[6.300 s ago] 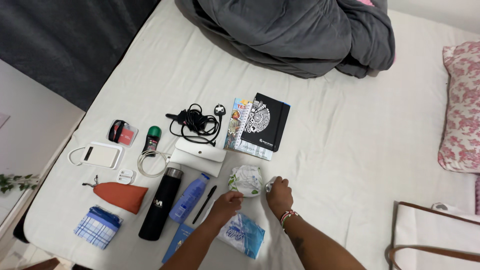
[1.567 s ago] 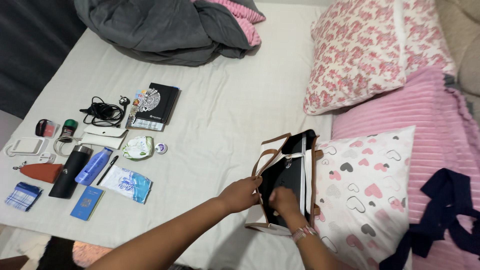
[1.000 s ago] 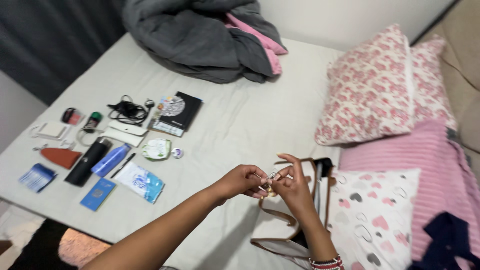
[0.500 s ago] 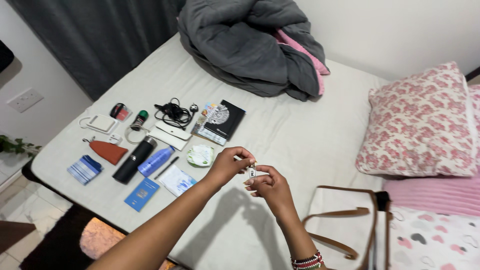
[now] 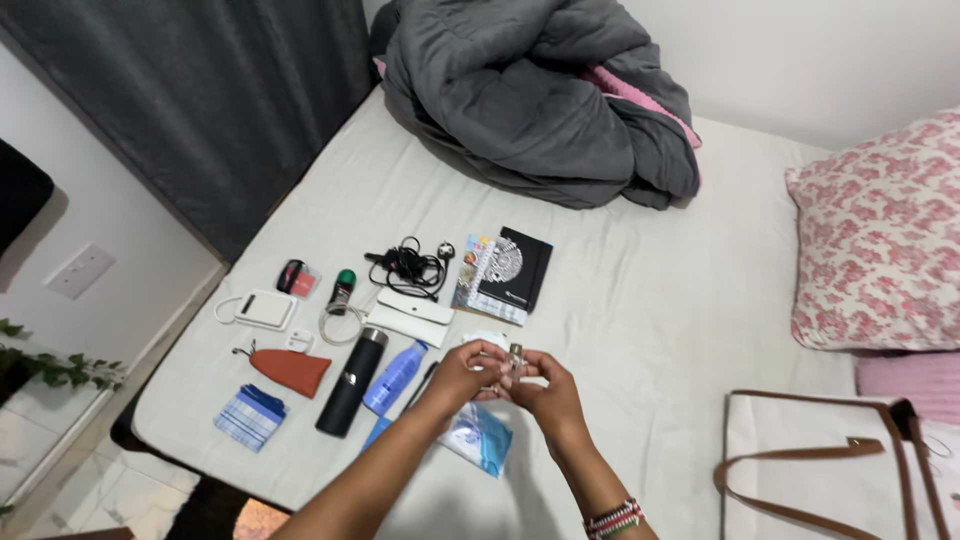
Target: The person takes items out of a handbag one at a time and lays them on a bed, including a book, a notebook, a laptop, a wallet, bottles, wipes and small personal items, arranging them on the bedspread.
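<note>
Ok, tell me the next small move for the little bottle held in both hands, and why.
Probably lower the small bottle onto the bare white sheet just right of the black notebook. Both the left hand and right hand pinch it above the laid-out row, and the space right below them is already filled by a blue-and-clear pouch.

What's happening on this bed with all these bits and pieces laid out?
A person is leaning over a white bed and holding a small bottle between the left hand and right hand, above rows of belongings. Laid out there are a black flask, a blue bottle, a black notebook, tangled cables and an orange pouch. A cream bag with brown straps lies to the right.
</note>
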